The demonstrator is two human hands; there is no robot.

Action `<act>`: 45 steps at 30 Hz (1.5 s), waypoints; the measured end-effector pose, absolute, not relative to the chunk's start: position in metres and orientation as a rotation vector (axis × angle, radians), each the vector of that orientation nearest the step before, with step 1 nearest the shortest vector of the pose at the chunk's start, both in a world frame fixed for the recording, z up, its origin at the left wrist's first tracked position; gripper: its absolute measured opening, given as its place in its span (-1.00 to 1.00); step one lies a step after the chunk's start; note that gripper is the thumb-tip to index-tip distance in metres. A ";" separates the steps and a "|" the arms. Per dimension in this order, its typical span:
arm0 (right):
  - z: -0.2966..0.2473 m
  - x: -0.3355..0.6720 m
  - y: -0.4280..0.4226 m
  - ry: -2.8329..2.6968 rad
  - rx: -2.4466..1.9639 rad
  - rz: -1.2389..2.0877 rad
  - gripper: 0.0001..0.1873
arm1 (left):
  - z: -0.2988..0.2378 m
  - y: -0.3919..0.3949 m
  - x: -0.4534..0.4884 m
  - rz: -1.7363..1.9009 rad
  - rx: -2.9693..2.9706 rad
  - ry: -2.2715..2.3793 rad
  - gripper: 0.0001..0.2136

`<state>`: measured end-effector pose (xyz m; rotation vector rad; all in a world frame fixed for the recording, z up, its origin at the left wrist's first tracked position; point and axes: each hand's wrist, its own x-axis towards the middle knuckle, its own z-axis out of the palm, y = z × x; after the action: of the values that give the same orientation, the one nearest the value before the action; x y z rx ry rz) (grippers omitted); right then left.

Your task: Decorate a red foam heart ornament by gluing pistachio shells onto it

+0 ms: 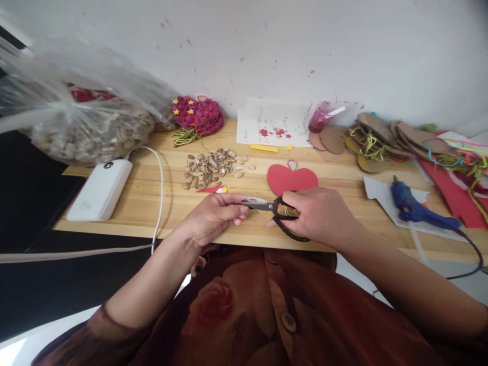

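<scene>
My right hand [318, 213] grips the black handles of a pair of scissors [275, 209], whose blades point left. My left hand [215, 216] pinches a small pale piece, too small to name, right at the blade tips. Both hands hover over the front edge of a wooden table [152, 193]. A red heart-shaped cutout [292, 178] with a small loop lies just behind the scissors. A heap of pale shells [211, 168] and red and yellow scraps [215, 189] lie behind my left hand.
A clear bag of shells [84, 127] and a white power bank [99, 189] with a cable sit at left. A finished shell-covered heart [197, 113], a paper sheet [272, 124], cardboard hearts with cords [366, 140] and a blue glue gun [415, 211] lie along the back and right.
</scene>
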<state>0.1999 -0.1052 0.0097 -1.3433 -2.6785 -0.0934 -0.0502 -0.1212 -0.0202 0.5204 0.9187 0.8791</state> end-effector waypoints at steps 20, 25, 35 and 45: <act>0.009 0.204 -0.103 -2.656 -1.330 -0.107 -0.58 | -0.017 -0.119 -0.048 0.911 0.529 0.940 -0.69; 0.010 0.203 -0.103 -2.673 -1.351 -0.112 -0.56 | -0.017 -0.120 -0.047 0.888 0.508 0.958 -0.69; 0.011 0.202 -0.104 -2.671 -1.405 -0.057 -0.50 | -0.019 -0.119 -0.048 0.900 0.504 0.905 -0.72; 0.019 0.200 -0.105 -2.700 -1.407 -0.127 -0.56 | -0.018 -0.121 -0.048 0.900 0.528 0.903 -0.75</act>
<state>0.1997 -0.1052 0.0189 -1.4068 -2.7002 -0.1270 -0.0476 -0.1210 -0.0180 0.5281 0.9031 0.9004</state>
